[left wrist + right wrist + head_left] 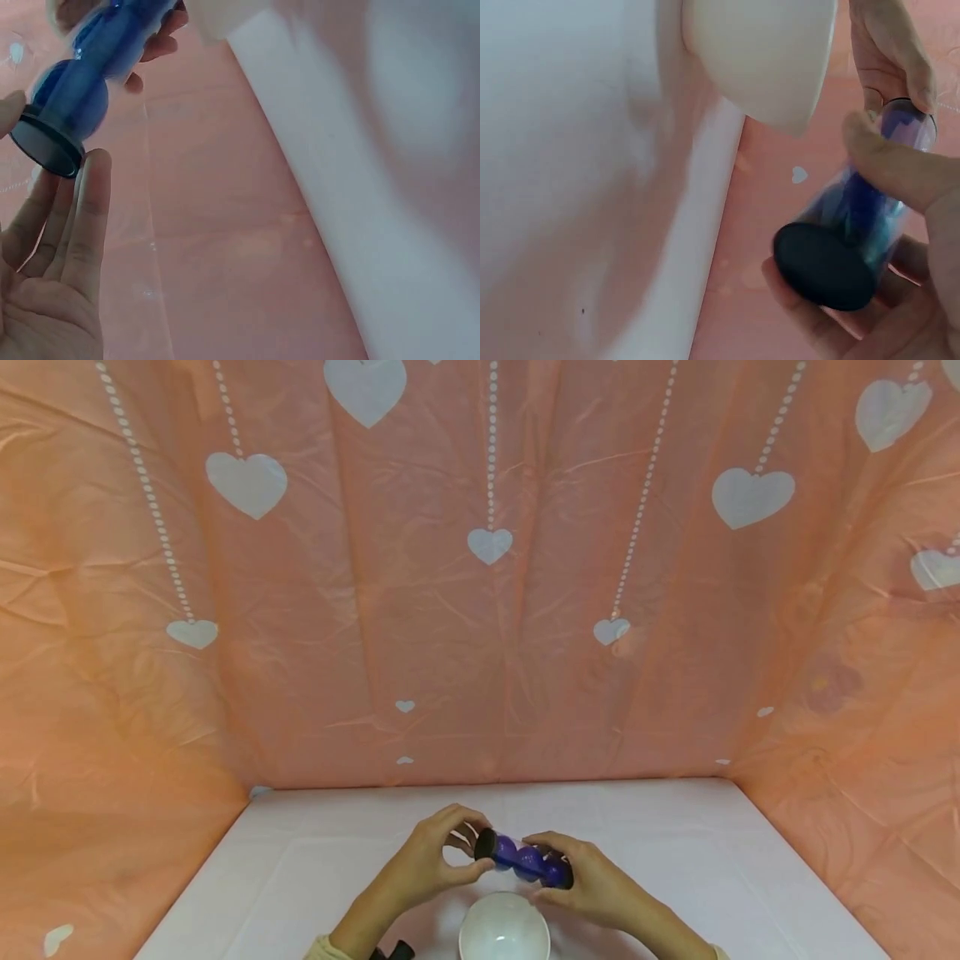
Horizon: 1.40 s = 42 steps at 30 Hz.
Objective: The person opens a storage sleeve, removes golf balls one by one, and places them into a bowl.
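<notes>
A clear tube (529,863) with dark end caps and purple-blue balls in a row is held tilted above the table. My left hand (423,864) pinches its left end, thumb on one side and fingertips at the far rim of the dark cap (49,146). Around the other end curls my right hand (596,881), thumb along the tube's side, with the second dark cap (825,266) facing the right wrist camera. Just below the tube stands a white bowl (504,931), cut off by the head view's lower edge.
A small black object (402,950) pokes into the head view beside my left forearm, mostly out of frame. The white tabletop (322,835) meets an orange-pink sheet (487,693) printed with white hearts at the back and both sides.
</notes>
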Available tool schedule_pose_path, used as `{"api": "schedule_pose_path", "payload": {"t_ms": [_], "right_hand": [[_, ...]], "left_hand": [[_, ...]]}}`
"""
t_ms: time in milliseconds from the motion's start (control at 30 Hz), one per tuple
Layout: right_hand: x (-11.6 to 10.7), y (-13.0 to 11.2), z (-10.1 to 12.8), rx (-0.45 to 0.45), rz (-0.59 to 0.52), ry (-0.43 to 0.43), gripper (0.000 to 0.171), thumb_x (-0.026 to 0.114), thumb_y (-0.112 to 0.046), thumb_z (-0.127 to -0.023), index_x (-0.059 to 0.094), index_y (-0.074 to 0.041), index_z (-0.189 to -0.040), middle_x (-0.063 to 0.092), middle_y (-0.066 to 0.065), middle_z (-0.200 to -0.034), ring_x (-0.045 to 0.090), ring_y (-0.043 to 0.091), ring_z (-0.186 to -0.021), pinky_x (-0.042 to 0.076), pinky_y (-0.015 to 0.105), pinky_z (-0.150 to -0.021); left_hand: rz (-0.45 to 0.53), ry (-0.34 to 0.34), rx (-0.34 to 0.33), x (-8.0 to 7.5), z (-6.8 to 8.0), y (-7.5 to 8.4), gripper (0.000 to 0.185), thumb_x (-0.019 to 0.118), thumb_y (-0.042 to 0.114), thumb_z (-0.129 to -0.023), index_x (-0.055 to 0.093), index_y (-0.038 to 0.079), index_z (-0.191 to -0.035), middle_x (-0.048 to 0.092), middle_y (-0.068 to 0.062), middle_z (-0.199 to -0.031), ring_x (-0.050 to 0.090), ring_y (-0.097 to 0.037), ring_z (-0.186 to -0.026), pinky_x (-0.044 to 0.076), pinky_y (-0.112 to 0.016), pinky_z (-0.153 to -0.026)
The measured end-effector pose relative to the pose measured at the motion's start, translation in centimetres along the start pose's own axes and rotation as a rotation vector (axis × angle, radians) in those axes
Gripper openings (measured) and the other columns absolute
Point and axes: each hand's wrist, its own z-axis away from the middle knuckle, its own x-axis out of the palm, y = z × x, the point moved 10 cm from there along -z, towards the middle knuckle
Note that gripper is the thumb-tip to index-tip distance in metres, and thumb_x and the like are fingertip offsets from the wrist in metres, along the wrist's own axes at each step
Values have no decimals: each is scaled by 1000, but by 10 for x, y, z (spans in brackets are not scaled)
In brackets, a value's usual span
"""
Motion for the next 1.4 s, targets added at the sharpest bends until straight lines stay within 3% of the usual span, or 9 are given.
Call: {"api": "schedule_pose_path", "payload": {"t_ms": [233,600,1033,1400], "right_hand": [[-4,3,0,13,-44,39,44,93,-28,-87,73,-12,-123,77,2,-117,69,8,-102,62,31,-89],[-1,3,0,-9,-22,25,41,88,-31,-92,75,-15,-127,78,-1,-117,68,5,-100,61,30,-86],[-3,0,1,-47,-24,28,38,88,-24,-92,75,-12,-126,79,2,-116,69,5,-100,62,31,-87],[-3,3,0,-3,-46,17,41,88,-24,-92,75,-7,-127,78,7,-118,70,7,-102,62,31,-89]], "left_hand": [[38,-6,-66,-4,2,-5,39,90,13,-89,69,11,-122,71,0,-114,71,-13,-94,64,-29,-86],[72,-28,-89,-5,1,-7,38,91,12,-87,73,12,-121,73,-1,-111,71,-9,-93,65,-29,-83],[163,-40,-179,-4,7,-18,34,87,10,-90,75,12,-122,76,-2,-113,72,-14,-97,64,-31,-87],[207,-61,-179,-3,6,-23,36,86,13,-92,71,13,-125,74,-6,-118,73,-20,-102,63,-32,-93]]}}
